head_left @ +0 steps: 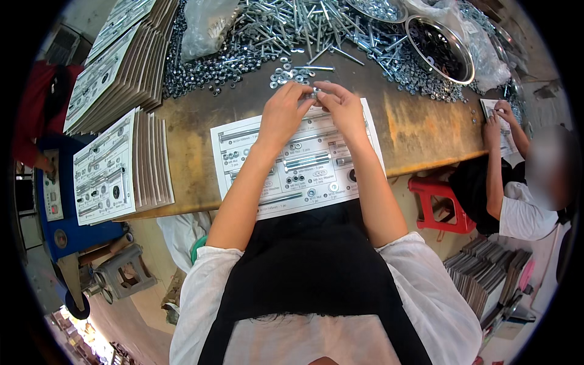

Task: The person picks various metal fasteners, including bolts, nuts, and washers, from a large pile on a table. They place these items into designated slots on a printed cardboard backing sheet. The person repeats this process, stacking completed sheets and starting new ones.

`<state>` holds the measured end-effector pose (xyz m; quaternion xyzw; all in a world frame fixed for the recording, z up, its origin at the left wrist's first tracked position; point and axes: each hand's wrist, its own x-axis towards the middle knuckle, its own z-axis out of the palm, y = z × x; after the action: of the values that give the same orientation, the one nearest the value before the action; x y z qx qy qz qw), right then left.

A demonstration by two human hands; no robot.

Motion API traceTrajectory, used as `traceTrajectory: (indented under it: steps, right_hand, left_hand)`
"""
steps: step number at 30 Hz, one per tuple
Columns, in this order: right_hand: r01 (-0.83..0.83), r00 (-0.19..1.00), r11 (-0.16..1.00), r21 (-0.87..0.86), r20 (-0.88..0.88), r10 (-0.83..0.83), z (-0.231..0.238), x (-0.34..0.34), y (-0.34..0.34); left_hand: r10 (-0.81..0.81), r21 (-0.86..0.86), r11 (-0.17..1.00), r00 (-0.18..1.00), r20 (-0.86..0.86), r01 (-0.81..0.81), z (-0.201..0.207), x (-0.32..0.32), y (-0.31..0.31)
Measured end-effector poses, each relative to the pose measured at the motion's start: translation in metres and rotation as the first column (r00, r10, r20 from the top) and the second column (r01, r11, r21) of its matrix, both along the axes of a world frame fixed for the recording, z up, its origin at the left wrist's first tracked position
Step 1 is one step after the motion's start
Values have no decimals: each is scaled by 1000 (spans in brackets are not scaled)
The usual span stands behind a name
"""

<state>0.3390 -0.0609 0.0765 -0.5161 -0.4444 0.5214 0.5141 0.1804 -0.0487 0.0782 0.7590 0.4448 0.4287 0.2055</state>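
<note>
My left hand (283, 115) and my right hand (344, 111) meet above the far edge of a printed card (277, 190). Both are closed, thumbs and fingertips pinched together around a small shiny metal piece (316, 93); it looks like a nut or washer, but the fingers partly cover it. The card shows pictures of bolts, nuts and washers; my forearms cross over it and hide parts. Just beyond my fingers lies a small group of loose flat washers (283, 74), with a single bolt (314, 68) beside them.
Heaped bolts (292, 27) and dark nuts (210, 73) cover the worktable's far side. A metal bowl (465, 76) of black parts stands right. Stacks of printed cards (112, 73) rise left. A co-worker (511, 182) sits at right near a red stool (439, 207). Another person's arm shows far left.
</note>
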Motion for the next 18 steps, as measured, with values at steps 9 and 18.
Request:
traceTrajectory:
  steps: [9, 18]
  right_hand:
    - [-24, 993, 995, 92, 114, 13, 13, 13, -11]
    - [73, 997, 997, -23, 25, -72, -3, 48, -26]
  left_hand:
    - [-20, -226, 974, 1000, 13, 22, 10, -14, -44]
    - [-111, -4, 993, 927, -357, 118, -35, 0, -129]
